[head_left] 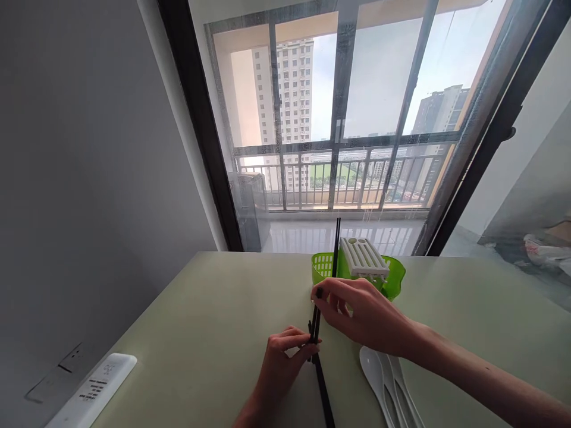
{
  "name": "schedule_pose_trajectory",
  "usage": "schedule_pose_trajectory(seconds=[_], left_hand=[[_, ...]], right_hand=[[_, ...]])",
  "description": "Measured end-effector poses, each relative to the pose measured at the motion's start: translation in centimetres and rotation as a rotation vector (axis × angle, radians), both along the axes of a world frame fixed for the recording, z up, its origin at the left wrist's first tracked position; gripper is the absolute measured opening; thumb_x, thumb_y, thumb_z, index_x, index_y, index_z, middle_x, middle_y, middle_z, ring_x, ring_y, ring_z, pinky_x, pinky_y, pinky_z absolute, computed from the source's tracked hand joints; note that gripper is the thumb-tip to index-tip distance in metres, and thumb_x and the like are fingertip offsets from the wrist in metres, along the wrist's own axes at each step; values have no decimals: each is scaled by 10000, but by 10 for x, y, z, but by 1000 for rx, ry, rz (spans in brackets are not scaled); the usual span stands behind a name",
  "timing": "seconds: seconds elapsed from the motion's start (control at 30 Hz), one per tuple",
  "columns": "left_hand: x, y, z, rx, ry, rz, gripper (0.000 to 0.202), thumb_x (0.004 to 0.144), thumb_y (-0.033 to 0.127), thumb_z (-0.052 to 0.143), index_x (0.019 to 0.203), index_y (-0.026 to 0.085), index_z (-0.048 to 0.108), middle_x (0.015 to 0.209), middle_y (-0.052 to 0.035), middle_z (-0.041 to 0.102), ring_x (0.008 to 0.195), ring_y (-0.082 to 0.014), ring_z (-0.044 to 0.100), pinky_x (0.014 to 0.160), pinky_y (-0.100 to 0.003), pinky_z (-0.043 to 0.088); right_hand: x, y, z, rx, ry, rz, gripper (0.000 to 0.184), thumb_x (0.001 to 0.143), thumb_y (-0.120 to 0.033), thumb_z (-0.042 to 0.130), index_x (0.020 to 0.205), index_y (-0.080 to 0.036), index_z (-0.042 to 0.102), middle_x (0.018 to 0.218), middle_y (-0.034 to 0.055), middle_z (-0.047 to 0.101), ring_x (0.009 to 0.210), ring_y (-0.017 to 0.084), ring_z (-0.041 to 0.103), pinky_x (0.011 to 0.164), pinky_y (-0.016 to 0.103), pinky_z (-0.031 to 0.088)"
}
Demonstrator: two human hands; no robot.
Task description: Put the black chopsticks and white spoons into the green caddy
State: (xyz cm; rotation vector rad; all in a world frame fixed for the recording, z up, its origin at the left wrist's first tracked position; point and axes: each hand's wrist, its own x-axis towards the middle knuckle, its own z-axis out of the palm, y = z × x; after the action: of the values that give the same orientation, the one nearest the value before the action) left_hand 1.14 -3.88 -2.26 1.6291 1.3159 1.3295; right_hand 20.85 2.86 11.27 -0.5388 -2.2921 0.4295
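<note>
A few black chopsticks (pixel 316 321) stand tilted between my two hands above the table. My left hand (pixel 285 359) pinches their lower part between thumb and fingers. Higher up, the fingertips of my right hand (pixel 363 312) close on their upper end. More black chopsticks (pixel 324 395) lie on the table just below my left hand. Behind my right hand sits a green plastic basket (pixel 322 267), partly covered by the hand. A white slotted rack (pixel 363 257) rests at its middle, and black chopsticks (pixel 336 246) stand upright in its left side.
White plastic spoons (pixel 386 380) lie stacked under my right forearm on the pale green table (pixel 214 333). A white power strip (pixel 96 386) is at the left front edge, beside the grey wall. Behind the table's far edge is a glass door onto a balcony.
</note>
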Motion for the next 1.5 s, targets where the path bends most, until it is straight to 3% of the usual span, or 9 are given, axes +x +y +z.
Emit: schedule_pose_trajectory(seconds=[0.13,0.33,0.73,0.93,1.03,1.13,1.3,1.4,1.5], left_hand=[[-2,1,1,0,32,34,277,880,509,763,964,271,877,831,-78,802,762,-208,701,718,-288,563],[-3,3,2,-23,27,32,265,864,501,782,967,276,876,875,-83,801,802,-221,713,749,-302,565],[-9,6,2,-137,46,-29,211,813,439,820,882,250,884,841,-94,799,821,-231,701,757,-314,553],[-10,5,1,-183,73,-48,226,800,446,827,910,257,882,870,-94,794,868,-241,695,769,-320,536],[-11,5,-4,-190,59,-31,232,788,444,840,910,251,882,870,-92,788,825,-232,697,739,-314,531],[-12,6,-8,-199,42,-19,220,813,431,817,882,233,883,872,-94,788,757,-209,692,694,-302,512],[-10,6,-6,-188,108,1,187,851,379,767,848,226,876,842,-74,793,710,-180,650,672,-288,465],[-8,5,-1,-190,155,5,189,850,362,749,818,215,865,830,-64,792,693,-171,619,656,-280,437],[-8,4,0,-195,188,10,213,845,373,731,802,208,858,799,-58,780,671,-165,588,644,-275,424]], right_hand=[[2,1,9,-63,9,-40,137,1030,-275,515,979,-226,633,762,2,716,624,117,614,605,227,444],[5,3,13,-35,-13,-2,164,1060,-306,505,998,-222,632,838,15,744,662,117,633,614,228,427],[14,5,25,-156,-128,-31,212,1054,-382,541,952,-229,644,778,-6,749,666,130,666,635,236,449],[17,6,30,-296,-106,-54,228,1016,-408,598,882,-236,665,695,-36,729,606,118,645,616,238,474],[30,19,43,-346,-12,-36,325,1004,-516,586,871,-227,651,687,-16,710,594,123,635,561,235,481],[51,43,69,-394,155,-55,417,948,-627,626,877,-217,653,668,4,684,566,127,623,511,239,497],[81,86,107,-209,273,-267,419,875,-667,695,852,-250,682,747,41,715,615,159,659,484,264,509],[82,108,109,-147,198,-355,458,864,-701,678,839,-244,664,726,42,727,584,159,666,470,263,499],[71,127,96,-181,81,-339,511,853,-729,662,848,-218,665,744,56,745,575,158,683,461,256,503]])
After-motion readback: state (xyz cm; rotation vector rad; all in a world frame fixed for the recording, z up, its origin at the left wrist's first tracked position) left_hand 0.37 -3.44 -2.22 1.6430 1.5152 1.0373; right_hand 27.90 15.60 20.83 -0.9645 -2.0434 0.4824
